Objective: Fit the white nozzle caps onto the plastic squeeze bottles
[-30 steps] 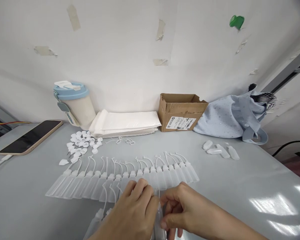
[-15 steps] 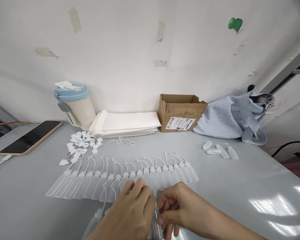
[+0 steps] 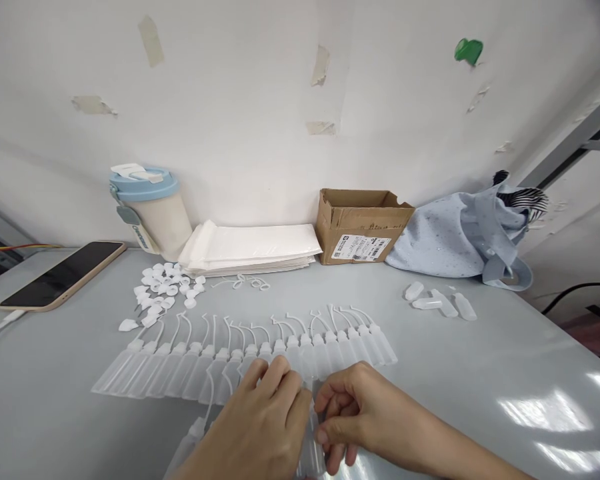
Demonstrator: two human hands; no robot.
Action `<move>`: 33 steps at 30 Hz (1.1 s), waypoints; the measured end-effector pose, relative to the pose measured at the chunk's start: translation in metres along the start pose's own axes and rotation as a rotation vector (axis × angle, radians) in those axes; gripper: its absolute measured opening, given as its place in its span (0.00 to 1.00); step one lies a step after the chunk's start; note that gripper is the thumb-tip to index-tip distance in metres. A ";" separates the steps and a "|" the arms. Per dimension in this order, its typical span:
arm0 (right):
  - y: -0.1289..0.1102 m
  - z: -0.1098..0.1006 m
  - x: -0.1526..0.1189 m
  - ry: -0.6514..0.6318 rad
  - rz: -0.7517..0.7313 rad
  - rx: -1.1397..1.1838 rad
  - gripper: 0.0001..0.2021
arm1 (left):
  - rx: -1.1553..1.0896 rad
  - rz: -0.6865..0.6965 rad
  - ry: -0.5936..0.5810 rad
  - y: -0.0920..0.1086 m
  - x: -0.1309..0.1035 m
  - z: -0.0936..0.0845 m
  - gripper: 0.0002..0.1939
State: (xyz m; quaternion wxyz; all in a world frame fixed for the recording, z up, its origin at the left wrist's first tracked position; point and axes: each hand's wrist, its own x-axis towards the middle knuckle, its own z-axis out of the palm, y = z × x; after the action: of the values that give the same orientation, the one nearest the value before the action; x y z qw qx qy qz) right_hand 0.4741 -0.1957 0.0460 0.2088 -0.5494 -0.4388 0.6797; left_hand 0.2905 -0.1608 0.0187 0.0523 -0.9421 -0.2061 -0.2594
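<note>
Several small translucent squeeze bottles (image 3: 180, 373) with thin, bent spout tubes lie side by side in a row on the grey table. My left hand (image 3: 260, 420) is closed over bottles in front of that row, its fingertips hidden from me. Beside it, my right hand (image 3: 360, 420) has curled fingers, with thumb and forefinger against the edge of a clear plastic bottle (image 3: 311, 443) between the hands. Part of another spouted bottle (image 3: 187, 440) shows left of my left wrist.
Loose white caps (image 3: 165, 287) lie by a tumbler (image 3: 163, 220) and a phone (image 3: 63, 275). White envelopes (image 3: 255, 247), a cardboard box (image 3: 365, 227) and a blue cloth bag (image 3: 445, 233) line the wall. Several spoutless plastic pieces (image 3: 445, 303) lie at right, thin tubes (image 3: 250, 283) mid-table.
My hands stay in nearly the same place. The clear bottle between them has shifted slightly, and my right fingers have moved a little.
</note>
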 end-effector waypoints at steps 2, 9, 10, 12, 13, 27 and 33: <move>0.000 -0.001 0.000 0.014 0.002 0.001 0.05 | -0.015 0.002 0.016 -0.001 0.001 -0.001 0.23; -0.001 -0.003 0.000 0.010 0.004 -0.016 0.06 | -0.053 -0.012 0.021 -0.004 0.002 -0.002 0.27; -0.001 -0.003 0.000 0.011 0.006 -0.018 0.06 | -0.051 -0.012 0.018 -0.004 0.001 -0.002 0.28; -0.002 -0.003 -0.001 0.014 0.011 -0.021 0.06 | -0.039 -0.002 0.005 -0.004 0.001 -0.002 0.28; -0.002 -0.003 -0.001 0.017 0.014 -0.023 0.06 | -0.031 0.001 -0.003 -0.004 0.000 -0.002 0.28; -0.001 -0.002 0.000 0.026 0.018 -0.024 0.08 | 0.033 0.000 0.006 -0.001 -0.004 0.004 0.27; -0.002 -0.002 -0.002 0.037 0.030 -0.040 0.11 | 0.043 0.000 0.023 -0.002 -0.003 0.005 0.28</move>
State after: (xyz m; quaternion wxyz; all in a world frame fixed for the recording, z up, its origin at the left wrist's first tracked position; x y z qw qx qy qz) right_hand 0.4756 -0.1951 0.0488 0.1956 -0.5724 -0.4400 0.6637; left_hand 0.2898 -0.1591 0.0125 0.0750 -0.9377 -0.2111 -0.2656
